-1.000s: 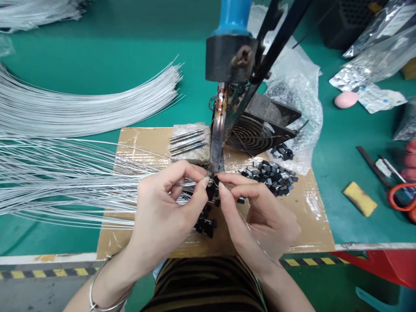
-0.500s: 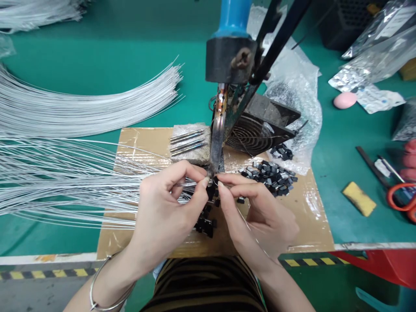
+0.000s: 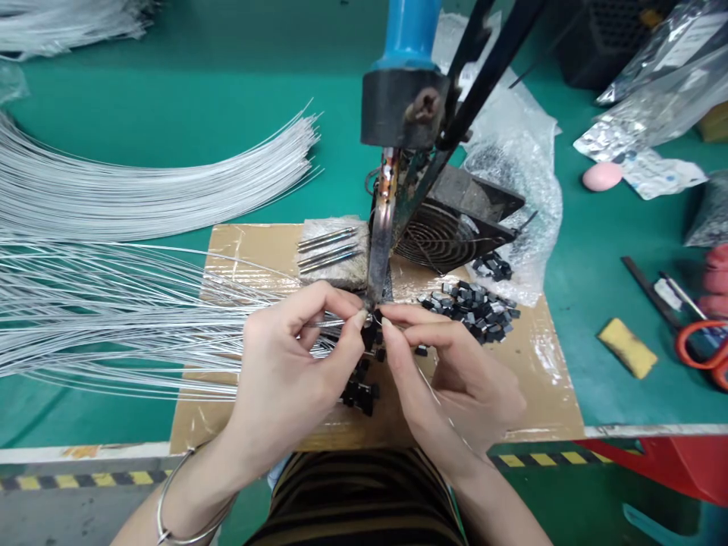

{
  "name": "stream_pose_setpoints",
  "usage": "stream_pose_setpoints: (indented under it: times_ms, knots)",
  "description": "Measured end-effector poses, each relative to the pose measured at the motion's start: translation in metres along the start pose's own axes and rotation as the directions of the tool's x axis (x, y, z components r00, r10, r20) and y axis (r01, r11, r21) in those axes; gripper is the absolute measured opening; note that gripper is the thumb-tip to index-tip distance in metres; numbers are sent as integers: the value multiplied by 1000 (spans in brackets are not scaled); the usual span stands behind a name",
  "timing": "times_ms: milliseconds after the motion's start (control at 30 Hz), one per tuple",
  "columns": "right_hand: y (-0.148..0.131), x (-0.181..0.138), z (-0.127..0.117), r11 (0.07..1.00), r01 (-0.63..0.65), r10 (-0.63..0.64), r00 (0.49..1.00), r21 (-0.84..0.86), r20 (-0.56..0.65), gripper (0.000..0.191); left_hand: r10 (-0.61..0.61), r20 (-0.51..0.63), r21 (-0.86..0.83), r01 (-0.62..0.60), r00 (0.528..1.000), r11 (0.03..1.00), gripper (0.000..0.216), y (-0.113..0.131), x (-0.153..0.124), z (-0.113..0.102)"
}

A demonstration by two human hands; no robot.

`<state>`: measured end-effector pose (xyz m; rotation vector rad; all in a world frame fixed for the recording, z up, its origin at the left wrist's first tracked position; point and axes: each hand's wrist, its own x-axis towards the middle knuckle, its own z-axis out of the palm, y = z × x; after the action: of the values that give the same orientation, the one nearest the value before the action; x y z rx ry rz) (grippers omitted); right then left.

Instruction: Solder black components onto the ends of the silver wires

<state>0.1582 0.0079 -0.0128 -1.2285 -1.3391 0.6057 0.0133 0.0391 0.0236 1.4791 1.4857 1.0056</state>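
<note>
My left hand (image 3: 296, 364) is closed in a pinch at the foot of the soldering iron (image 3: 380, 262), on the end of a grey wire. Facing it, my right hand (image 3: 455, 371) pinches a thin solder wire (image 3: 433, 391) that trails down across the palm. A small black piece (image 3: 377, 315) sits between the two sets of fingertips, right by the iron's tip; the fingers partly hide it. Black connectors (image 3: 359, 396) on wire ends lie beneath my hands. Loose black connectors (image 3: 475, 309) are heaped to the right.
Long grey wires (image 3: 142, 193) spread from the left over the cardboard (image 3: 546, 387). Metal tips rest on a pale block (image 3: 333, 274). Behind the iron stand a black fan (image 3: 449, 235) and bubble wrap (image 3: 523, 167). A yellow sponge (image 3: 627, 347) and orange-handled scissors (image 3: 691, 343) lie right.
Both hands keep almost the same pinch at the iron's tip. Only a very slight shift of the view shows.
</note>
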Motion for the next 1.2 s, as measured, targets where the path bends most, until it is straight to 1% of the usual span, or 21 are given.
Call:
stream_pose_setpoints:
  times_ms: [233,400,633,800,1033,1200]
  knots:
    - [0,1,-2,1000,-25,25,999,17,22,22,-50,9,-16,50,999,999,9,-2,1,-1]
    - [-1,1,-1,999,-24,24,1000,30,18,25,-52,7,-18,52,999,998,9,0,-1,-2]
    - [0,1,0,999,-38,38,999,13,23,22,-63,19,-18,63,998,998,11,-1,2,-1]
    - [1,1,0,999,-38,37,999,28,16,24,-64,25,-26,64,998,998,10,0,1,-2]
    - [0,3,0,1000,-9,9,1000,13,5,24,-57,6,4,57,998,998,9,-1,0,-2]
    - [0,3,0,1000,-8,8,1000,11,2,23,-54,6,-14,54,999,998,10,-1,1,-1]
